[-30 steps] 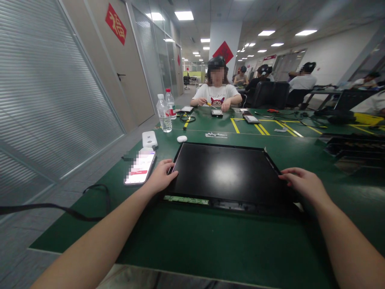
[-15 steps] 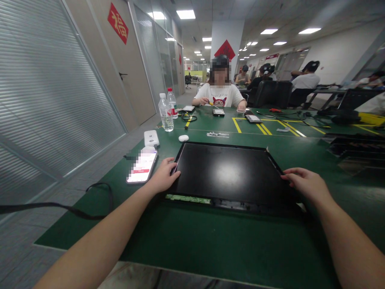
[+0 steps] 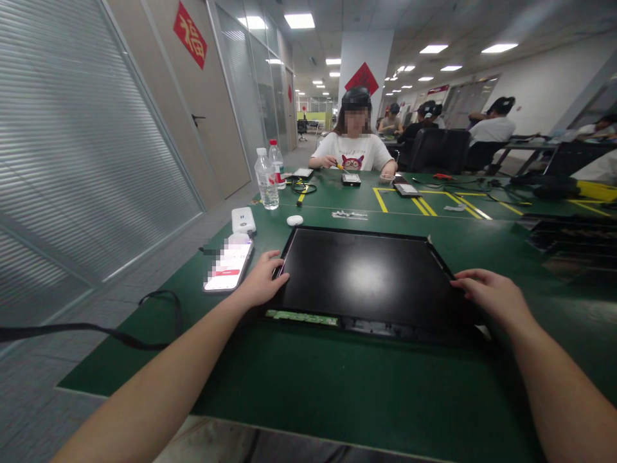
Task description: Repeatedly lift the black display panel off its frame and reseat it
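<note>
A black display panel (image 3: 357,276) lies face up on the green table, light glaring off its middle. Along its near edge a strip of green circuit board (image 3: 301,317) is exposed. My left hand (image 3: 263,280) grips the panel's left edge, thumb on top and fingers at the frame. At the right edge, my right hand (image 3: 491,292) pinches the frame between thumb and fingers. The undersides of both grips are hidden.
Left of the panel lie a lit phone (image 3: 229,265), a white power bank (image 3: 243,220) and a small white case (image 3: 295,220). Two bottles (image 3: 267,180) stand behind. Across the table a person (image 3: 354,145) holds a yellow-handled tool over a hard drive (image 3: 351,179). Dark panels (image 3: 578,238) sit at right.
Both hands stay on the panel's edges, and the panel has not visibly moved. The camera view has shifted very slightly.
</note>
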`<state>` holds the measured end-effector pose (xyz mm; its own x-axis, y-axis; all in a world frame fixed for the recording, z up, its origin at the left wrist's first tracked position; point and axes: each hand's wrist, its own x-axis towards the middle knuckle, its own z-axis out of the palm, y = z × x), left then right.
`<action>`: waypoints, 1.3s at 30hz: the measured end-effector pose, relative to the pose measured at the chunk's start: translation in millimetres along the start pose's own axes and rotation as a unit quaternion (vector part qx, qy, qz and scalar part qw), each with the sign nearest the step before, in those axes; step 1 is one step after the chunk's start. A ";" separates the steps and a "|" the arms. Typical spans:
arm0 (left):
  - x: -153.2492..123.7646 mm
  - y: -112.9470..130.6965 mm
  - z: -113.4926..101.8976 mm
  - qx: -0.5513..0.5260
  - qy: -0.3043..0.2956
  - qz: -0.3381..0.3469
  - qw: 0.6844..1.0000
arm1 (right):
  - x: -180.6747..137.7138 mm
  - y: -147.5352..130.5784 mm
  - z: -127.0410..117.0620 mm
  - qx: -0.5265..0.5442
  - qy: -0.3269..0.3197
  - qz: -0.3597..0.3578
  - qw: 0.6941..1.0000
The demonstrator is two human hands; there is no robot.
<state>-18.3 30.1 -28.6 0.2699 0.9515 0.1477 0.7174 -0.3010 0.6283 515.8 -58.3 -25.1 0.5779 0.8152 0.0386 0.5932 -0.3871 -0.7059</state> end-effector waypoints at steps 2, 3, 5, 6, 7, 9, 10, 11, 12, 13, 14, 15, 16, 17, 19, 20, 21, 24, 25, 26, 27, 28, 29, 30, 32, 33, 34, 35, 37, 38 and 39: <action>-0.3 1.4 0.4 0.001 0.004 0.001 1.000 | 0.7 0.1 -0.7 -0.007 -0.004 0.002 1.000; -0.4 2.4 0.6 0.002 0.006 0.003 1.000 | 1.4 0.8 -0.8 -0.010 -0.003 -0.001 1.000; -0.8 4.8 1.2 0.009 0.006 0.005 1.000 | 2.9 2.7 -0.8 -0.011 -0.002 -0.013 1.000; -1.2 6.2 1.8 0.012 0.003 0.005 1.000 | 3.4 3.5 -0.6 -0.011 -0.001 -0.017 1.000; -1.8 7.8 2.4 0.014 0.000 0.006 1.000 | 3.6 3.9 -0.4 -0.012 0.001 -0.018 1.000; -3.7 11.4 4.2 0.019 -0.014 0.012 1.000 | 2.9 3.4 0.0 -0.013 0.004 -0.017 1.000; -5.0 13.4 5.1 0.022 -0.022 0.016 0.999 | 2.0 2.7 0.3 -0.017 0.006 -0.015 1.000; -6.5 15.3 5.7 0.025 -0.030 0.021 0.999 | 1.0 1.9 0.5 -0.022 0.008 -0.012 1.000; -8.0 17.1 6.0 0.029 -0.036 0.026 0.999 | -0.1 1.1 0.8 -0.028 0.010 -0.012 0.999; -9.5 18.7 5.8 0.032 -0.041 0.030 0.998 | -1.0 0.5 1.2 -0.035 0.014 -0.015 0.999; -10.8 19.9 4.8 0.032 -0.044 0.034 0.998 | -1.8 0.2 1.7 -0.042 0.018 -0.019 0.999; -11.9 20.8 3.2 0.031 -0.047 0.040 0.998 | -2.1 0.4 2.4 -0.049 0.022 -0.023 0.998; -12.8 21.3 0.8 0.028 -0.053 0.047 0.997 | -2.2 0.9 3.1 -0.056 0.025 -0.025 0.998; -13.4 21.4 -2.0 0.026 -0.061 0.055 0.996 | -1.8 1.8 3.9 -0.062 0.027 -0.025 0.997; -14.1 20.8 -8.5 0.025 -0.085 0.074 0.993 | -0.5 4.2 5.5 -0.070 0.023 -0.023 0.997; -14.3 20.2 -11.7 0.027 -0.098 0.083 0.991 | 0.3 5.5 6.4 -0.072 0.021 -0.026 0.997; -14.6 19.6 -14.7 0.030 -0.111 0.090 0.989 | 1.0 6.5 7.1 -0.072 0.022 -0.032 0.997; -15.2 17.6 -22.2 0.038 -0.141 0.101 0.984 | 1.5 7.8 8.7 -0.070 0.028 -0.050 0.996; -15.3 17.3 -24.3 0.041 -0.147 0.101 0.983 | 0.9 7.4 8.9 -0.070 0.029 -0.051 0.996; -15.4 17.1 -26.3 0.044 -0.151 0.102 0.982 | 0.1 6.6 9.0 -0.070 0.030 -0.050 0.996; -15.3 17.2 -28.3 0.047 -0.153 0.105 0.982 | -1.0 5.5 8.8 -0.070 0.030 -0.049 0.996; -15.2 17.5 -30.1 0.049 -0.154 0.109 0.981 | -2.2 4.1 8.6 -0.071 0.030 -0.050 0.996; -15.0 18.2 -31.8 0.051 -0.155 0.113 0.980 | -3.6 2.5 8.3 -0.073 0.031 -0.052 0.995; -14.8 19.1 -33.3 0.050 -0.157 0.118 0.979 | -5.0 0.9 7.9 -0.075 0.033 -0.056 0.995; -14.6 21.6 -35.5 0.043 -0.163 0.127 0.977 | -8.0 -2.5 7.2 -0.080 0.040 -0.064 0.994; -14.7 23.1 -36.1 0.039 -0.165 0.132 0.977 | -9.5 -4.1 6.9 -0.082 0.045 -0.069 0.993; -14.8 24.6 -36.4 0.033 -0.167 0.136 0.976 | -10.9 -5.5 6.8 -0.083 0.050 -0.074 0.993; -15.1 26.2 -36.6 0.026 -0.168 0.140 0.975 | -12.2 -6.9 6.7 -0.083 0.054 -0.081 0.992; -15.9 29.1 -36.7 0.012 -0.171 0.144 0.975 | -14.0 -8.8 6.8 -0.087 0.049 -0.096 0.990; -16.4 30.4 -36.7 0.006 -0.172 0.145 0.974 | -14.4 -9.2 7.0 -0.090 0.041 -0.103 0.990; -16.7 31.5 -36.7 0.001 -0.173 0.149 0.974 | -14.2 -9.2 7.4 -0.095 0.030 -0.108 0.989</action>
<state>-23.8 7.1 16.8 0.6658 0.7440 0.0560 0.5757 -0.5600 0.5958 498.0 -63.1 -24.4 0.4541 0.8634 0.2198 0.7985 -0.2850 -0.5303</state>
